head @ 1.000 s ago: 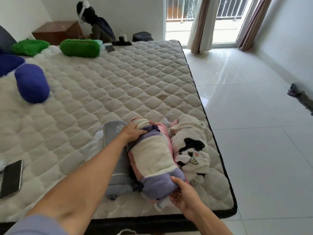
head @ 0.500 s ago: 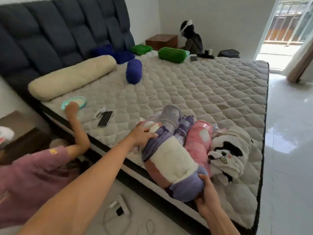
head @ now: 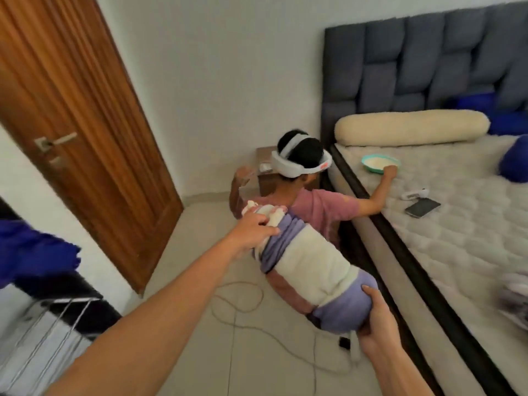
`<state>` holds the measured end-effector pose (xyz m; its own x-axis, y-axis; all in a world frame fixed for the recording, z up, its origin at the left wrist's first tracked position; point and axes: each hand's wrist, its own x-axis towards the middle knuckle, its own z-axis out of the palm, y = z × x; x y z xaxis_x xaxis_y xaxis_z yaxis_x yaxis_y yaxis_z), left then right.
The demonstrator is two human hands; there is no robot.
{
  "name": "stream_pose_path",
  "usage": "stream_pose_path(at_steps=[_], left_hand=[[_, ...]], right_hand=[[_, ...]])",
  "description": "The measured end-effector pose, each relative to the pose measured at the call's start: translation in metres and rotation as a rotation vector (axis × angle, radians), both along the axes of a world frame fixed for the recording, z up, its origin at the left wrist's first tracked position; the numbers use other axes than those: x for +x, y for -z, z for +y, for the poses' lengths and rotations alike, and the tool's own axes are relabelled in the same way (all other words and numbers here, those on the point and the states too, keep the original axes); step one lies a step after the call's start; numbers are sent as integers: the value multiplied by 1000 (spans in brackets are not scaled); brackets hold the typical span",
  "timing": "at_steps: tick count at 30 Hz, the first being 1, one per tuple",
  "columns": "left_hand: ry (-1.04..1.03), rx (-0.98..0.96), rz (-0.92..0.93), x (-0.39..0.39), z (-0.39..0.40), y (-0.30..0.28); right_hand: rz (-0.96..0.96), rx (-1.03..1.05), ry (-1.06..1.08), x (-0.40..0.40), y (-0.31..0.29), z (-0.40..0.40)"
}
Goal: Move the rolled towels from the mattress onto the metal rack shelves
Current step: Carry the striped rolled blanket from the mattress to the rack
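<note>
Currently the rolled blanket [head: 308,267] is hanging in the air over the floor [head: 257,375], just beside the bed [head: 457,238], its long axis running from far left to near right. The left grip [head: 254,232] is curling over the far end, arm stretched straight out. The right grip [head: 377,318] is clamping the near purple end from below.

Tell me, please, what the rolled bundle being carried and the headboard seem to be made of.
The rolled bundle looks like soft, matte fleece-type fabric in purple, white and pink bands; it creases where the left hand grips it. The headboard seems dark grey cloth upholstery over padding, judging by its puffy panels.
</note>
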<state>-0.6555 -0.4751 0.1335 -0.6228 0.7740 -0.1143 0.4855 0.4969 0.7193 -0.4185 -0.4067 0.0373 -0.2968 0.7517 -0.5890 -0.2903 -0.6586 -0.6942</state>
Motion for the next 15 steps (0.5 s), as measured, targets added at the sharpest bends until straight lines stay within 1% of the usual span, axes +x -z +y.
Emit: stream_pose_path(at_steps=[1,2,3,4,5,6,7,8,9,10,11,12,13,14,15], left_hand=[[-55,12,-7,-24,-33,-3],[-110,22,-10,-46,-68,-6],[-177,34,-24,-66,-102,-8],[-250,52,-47,-83,-134,-9],[-329,74,-63,-97,-165,-10],[-413,106,-61,-109,-195,-10],[-497,146,-56,-119,-223,-13],[-577,184,-38,-129,-248,-16],[-642,221,-23,-139,-272,-20],[-701,257,-13,-146,-294,-26],[-767,290,-5,-154,-315,-31],[-835,322,3,-162,-336,-38],[-906,353,17,-169,-355,-44],[-979,376,37,-177,-373,-49],[-1046,394,66,-186,-391,-56]], right_hand=[[-36,62,-11,-19,2,-20],[-111,7,0,-51,6,-34],[-160,-41,-38,-80,3,-54],[-114,-54,-165,-95,-1,-80],[-93,-40,-231,-123,-2,-100],[-165,14,-282,-147,-5,-121],[-143,18,-345,-162,-8,-144],[-143,79,-290,-183,-7,-161],[-362,147,-135,-226,-9,-174],[-623,179,40,-262,-14,-191],[-844,175,121,-300,-29,-215],[-994,113,94,-325,-37,-230],[-941,110,15,-336,-39,-244],[-691,105,-132,-326,-39,-253],[-394,69,-421,-324,-45,-259]])
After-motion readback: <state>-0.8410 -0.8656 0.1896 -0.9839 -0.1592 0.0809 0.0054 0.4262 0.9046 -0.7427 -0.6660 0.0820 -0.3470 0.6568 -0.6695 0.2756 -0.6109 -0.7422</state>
